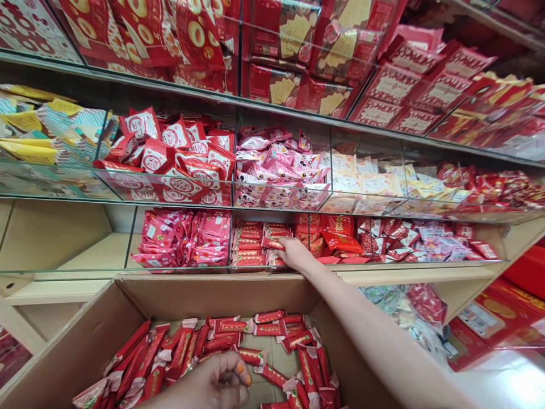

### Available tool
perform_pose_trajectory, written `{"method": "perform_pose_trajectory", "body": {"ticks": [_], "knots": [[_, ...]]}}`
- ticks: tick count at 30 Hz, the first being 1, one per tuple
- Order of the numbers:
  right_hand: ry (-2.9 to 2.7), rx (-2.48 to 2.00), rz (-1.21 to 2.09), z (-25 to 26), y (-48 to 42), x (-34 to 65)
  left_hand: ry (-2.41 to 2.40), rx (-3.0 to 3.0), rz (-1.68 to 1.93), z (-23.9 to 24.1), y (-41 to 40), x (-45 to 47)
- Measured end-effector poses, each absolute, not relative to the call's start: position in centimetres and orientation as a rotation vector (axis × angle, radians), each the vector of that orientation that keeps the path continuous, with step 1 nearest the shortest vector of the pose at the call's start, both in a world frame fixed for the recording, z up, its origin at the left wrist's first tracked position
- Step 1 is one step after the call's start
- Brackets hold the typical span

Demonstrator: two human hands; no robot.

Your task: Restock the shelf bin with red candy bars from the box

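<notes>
At the lower shelf, my right hand [294,254] has its fingers closed on a red wrapped snack bar [272,243], over a compartment stacked with the same kind of bars [247,241]. My left hand [217,379] is inside a cardboard box [213,292], its fingers curled in toward the thumb, and nothing shows between them. Many loose red wrapped snack bars [310,369] lie around it on the box floor. Part of that floor shows bare in the middle.
Glass dividers split the shelves. Pink packets [210,236] fill the compartment left of the bars, and bright red packets [340,241] the right one. A glass front edge [179,270] runs behind the box. Red cartons [485,318] and a plastic bag of packets [409,312] are at right.
</notes>
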State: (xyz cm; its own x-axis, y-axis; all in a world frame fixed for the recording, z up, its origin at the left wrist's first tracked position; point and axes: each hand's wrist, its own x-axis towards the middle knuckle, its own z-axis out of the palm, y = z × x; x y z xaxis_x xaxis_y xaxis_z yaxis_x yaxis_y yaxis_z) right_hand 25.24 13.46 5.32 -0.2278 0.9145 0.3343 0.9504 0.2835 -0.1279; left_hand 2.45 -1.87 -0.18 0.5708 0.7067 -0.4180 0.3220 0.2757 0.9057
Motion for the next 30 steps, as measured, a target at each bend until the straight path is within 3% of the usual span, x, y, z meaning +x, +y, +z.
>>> {"method": "perform_pose_trajectory", "body": {"ticks": [7,10,13,16,20,30], "knots": [[-2.162,-1.373,-0.143,9.6,7.5,22.1,0.982,1.391,0.86,4.8,-0.4,1.8],[-2.21,-1.096,0.4,10.1,2.7,19.7,0.986,1.548,1.169,7.7,-0.6,0.7],[-2.289,-0.939,0.756,9.0,-0.2,18.5,1.006,1.793,1.124,8.9,-1.0,-0.2],[-2.21,-0.922,0.792,7.3,-0.4,18.7,1.104,1.851,1.093,8.5,-0.9,-0.4],[-2.048,-0.934,0.884,5.9,0.7,19.6,1.22,1.482,1.122,7.5,-0.1,-0.4],[-1.548,-0.788,1.515,4.7,0.7,18.7,1.02,0.98,1.165,7.4,0.0,-0.1]]}}
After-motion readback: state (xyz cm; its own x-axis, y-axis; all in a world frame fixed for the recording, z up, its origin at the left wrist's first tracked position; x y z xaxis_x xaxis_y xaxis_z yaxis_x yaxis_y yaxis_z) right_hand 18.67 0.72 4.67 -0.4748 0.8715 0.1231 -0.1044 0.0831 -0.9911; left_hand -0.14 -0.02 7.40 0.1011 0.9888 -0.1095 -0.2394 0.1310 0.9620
